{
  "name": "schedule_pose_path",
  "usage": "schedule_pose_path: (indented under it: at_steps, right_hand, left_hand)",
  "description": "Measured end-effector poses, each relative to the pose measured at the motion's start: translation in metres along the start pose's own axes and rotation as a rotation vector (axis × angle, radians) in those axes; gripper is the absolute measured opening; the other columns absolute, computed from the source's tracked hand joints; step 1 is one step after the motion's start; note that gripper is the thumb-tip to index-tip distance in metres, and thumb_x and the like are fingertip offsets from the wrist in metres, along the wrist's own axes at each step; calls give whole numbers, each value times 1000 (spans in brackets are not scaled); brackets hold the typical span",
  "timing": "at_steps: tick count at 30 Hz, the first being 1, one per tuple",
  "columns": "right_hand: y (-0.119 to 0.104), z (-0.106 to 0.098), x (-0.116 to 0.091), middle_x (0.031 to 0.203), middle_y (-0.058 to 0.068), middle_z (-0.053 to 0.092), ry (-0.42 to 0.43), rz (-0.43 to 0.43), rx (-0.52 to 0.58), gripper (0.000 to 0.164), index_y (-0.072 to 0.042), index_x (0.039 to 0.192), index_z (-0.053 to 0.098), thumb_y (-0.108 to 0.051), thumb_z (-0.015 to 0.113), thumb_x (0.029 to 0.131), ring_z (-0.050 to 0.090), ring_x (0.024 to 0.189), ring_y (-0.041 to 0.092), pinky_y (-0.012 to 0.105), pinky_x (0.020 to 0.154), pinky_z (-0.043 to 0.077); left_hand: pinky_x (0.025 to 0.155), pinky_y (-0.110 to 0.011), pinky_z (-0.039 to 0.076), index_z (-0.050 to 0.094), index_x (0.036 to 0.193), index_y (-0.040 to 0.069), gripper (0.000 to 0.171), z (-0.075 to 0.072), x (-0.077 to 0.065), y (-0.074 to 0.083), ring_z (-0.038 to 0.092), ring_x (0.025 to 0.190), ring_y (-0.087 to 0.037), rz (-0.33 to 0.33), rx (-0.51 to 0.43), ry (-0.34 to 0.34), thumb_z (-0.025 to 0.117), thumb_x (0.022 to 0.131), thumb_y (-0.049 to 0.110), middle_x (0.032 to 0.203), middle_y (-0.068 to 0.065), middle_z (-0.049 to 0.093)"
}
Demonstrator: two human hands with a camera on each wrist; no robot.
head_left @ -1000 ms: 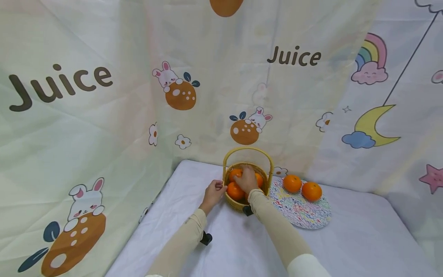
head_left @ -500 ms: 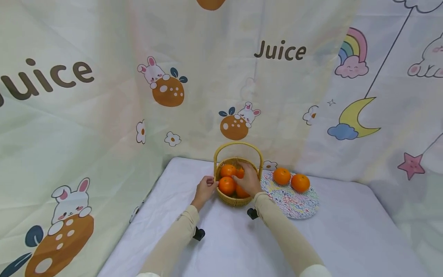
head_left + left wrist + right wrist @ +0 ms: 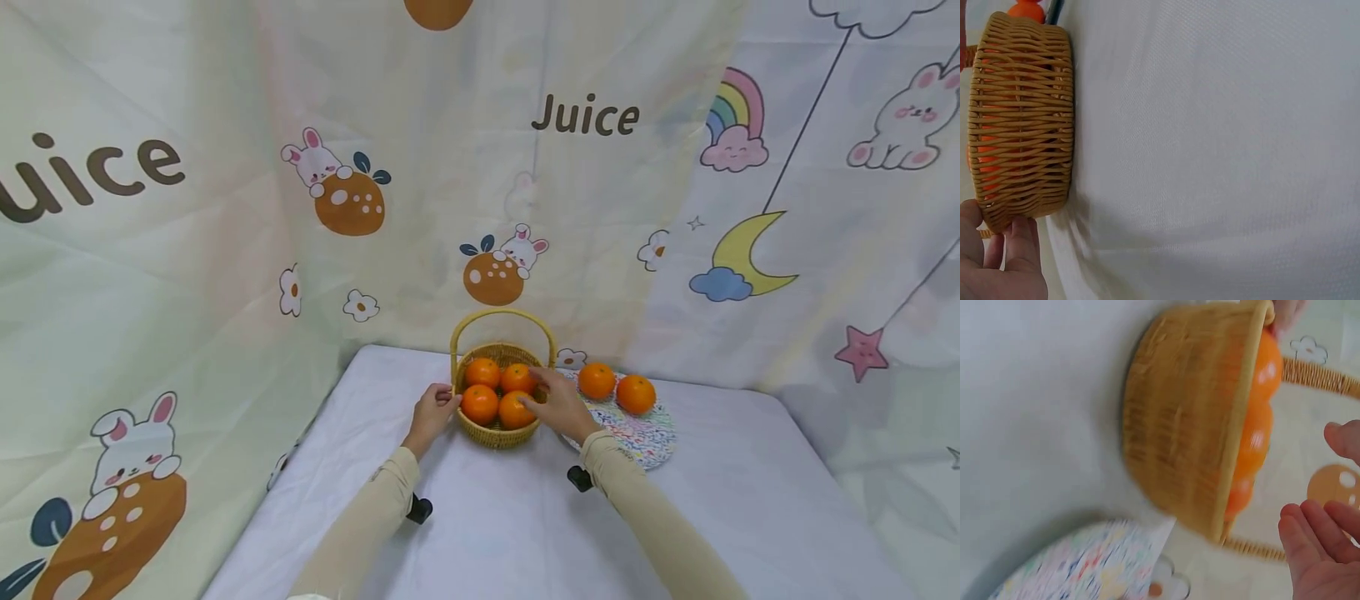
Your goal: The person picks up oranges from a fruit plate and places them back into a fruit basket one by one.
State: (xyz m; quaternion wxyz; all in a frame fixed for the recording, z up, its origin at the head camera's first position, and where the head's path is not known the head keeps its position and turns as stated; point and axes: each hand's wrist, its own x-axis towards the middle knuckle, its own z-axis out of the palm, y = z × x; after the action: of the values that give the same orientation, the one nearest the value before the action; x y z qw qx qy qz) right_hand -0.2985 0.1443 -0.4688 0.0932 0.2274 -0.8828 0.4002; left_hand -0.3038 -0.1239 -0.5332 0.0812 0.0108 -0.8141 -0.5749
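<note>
A round wicker basket (image 3: 495, 438) with a tall arched handle (image 3: 502, 312) stands at the back of the table, holding several oranges (image 3: 480, 404). At its left side my left hand (image 3: 432, 414) grips the rim; in the left wrist view, thumb and fingertips (image 3: 1019, 234) sit at the rim and against the woven wall (image 3: 1022, 125). My right hand (image 3: 562, 404) hovers over the right rim with fingers spread, near the right-hand oranges. From the right wrist view, the right palm (image 3: 1329, 562) faces up beside the oranges (image 3: 1254, 437) and holds nothing.
Right of the basket lies a round, multicolour-speckled plate (image 3: 645, 437) bearing two oranges (image 3: 635, 394). A white cloth (image 3: 510, 517) covers the table. Printed fabric walls (image 3: 420, 167) rise close behind the basket and along the left side.
My right hand has drawn back from inside the basket to its right rim, and its fingers have spread, uncovering the oranges. The left hand stays at the rim. The head view has shifted right.
</note>
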Motion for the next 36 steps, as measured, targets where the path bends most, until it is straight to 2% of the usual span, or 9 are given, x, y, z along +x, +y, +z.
schedule_pose_path:
  at_steps: [6,13,21,28,36]
  right_hand:
    - [23,-30,-14,119,15,62,78,31,-20,50,0,128,57,-17,77,85,60,111,32,42,94,49]
    - [52,-68,-28,121,26,58,175,97,-25,51,7,130,53,-11,74,87,57,111,41,50,95,47]
    - [87,-93,-35,131,29,52,308,269,-124,60,8,137,47,-16,73,88,51,119,44,54,99,43]
    - [107,-97,-42,144,29,40,366,451,-57,74,6,146,34,-24,71,89,39,131,46,57,106,34]
    - [122,-92,-51,146,32,35,374,517,-42,80,8,148,28,-25,70,89,36,131,48,58,106,33]
  left_hand:
    - [85,-39,53,57,119,0,34,1,-1,0,61,100,-28,-14,-11,4,67,93,20,107,-14,63]
    - [85,-38,53,57,119,0,35,1,-1,3,60,100,-27,-24,-9,2,67,94,21,107,-13,62]
    - [88,-40,52,57,120,-1,34,-1,-5,7,60,103,-29,-42,-21,2,66,94,20,111,-16,62]
    - [85,-38,53,57,118,0,32,1,-2,1,60,100,-27,-28,-39,1,67,94,18,107,-14,62]
    - [84,-36,52,58,117,1,32,0,0,-2,60,98,-25,-21,-26,2,67,94,20,105,-11,62]
